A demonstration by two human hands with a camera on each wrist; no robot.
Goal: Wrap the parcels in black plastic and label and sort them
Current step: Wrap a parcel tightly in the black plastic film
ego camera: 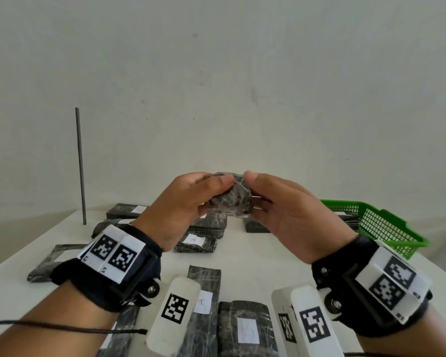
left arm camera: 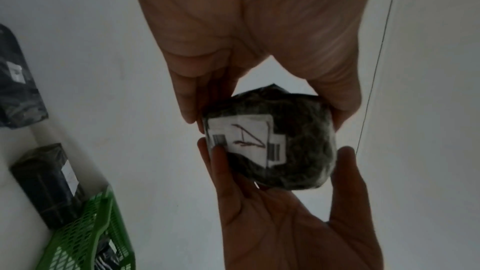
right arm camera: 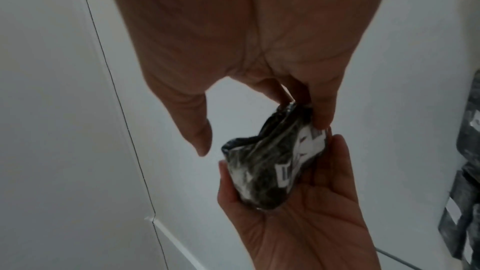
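A small parcel (ego camera: 229,199) wrapped in crinkled black plastic is held up in the air above the white table (ego camera: 255,256). My left hand (ego camera: 214,194) grips its left end, thumb on top and fingers underneath. My right hand (ego camera: 255,194) holds the right end the same way. In the left wrist view the parcel (left arm camera: 298,151) shows a white label (left arm camera: 241,137) with a handwritten mark and small barcode strips, and the right hand's fingertips (left arm camera: 215,155) lie on the label. In the right wrist view the parcel (right arm camera: 262,169) rests in the left hand's fingers.
Several black-wrapped parcels with white labels lie on the table: one marked A (ego camera: 195,244), a flat one at the left (ego camera: 52,261), more close to me (ego camera: 245,328). A green mesh basket (ego camera: 376,222) stands at the right. A thin grey rod (ego camera: 80,166) stands upright at the back left.
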